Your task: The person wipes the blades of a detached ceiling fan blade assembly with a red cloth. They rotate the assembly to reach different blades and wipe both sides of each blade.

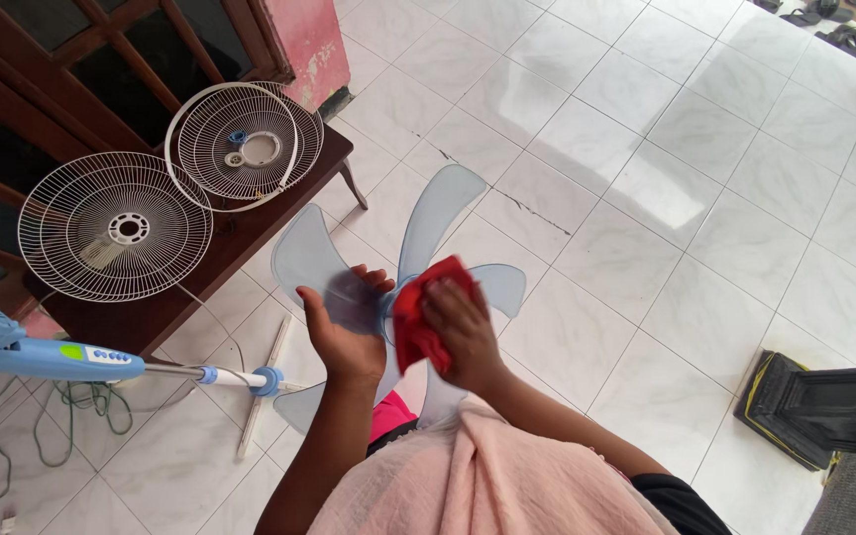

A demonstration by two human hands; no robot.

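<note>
Blue fan blade [428,223] gripped upright by left hand [341,332]; right hand [463,332] presses red cloth [418,317] on it

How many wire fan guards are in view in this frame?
2. Both lie on the dark wooden table at upper left: one fan guard nearer the table's left end, the other guard behind it toward the red wall, their rims about touching. None seems hidden.

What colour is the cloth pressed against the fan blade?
Red; the cloth shows best in the head view, under the right hand.
</note>
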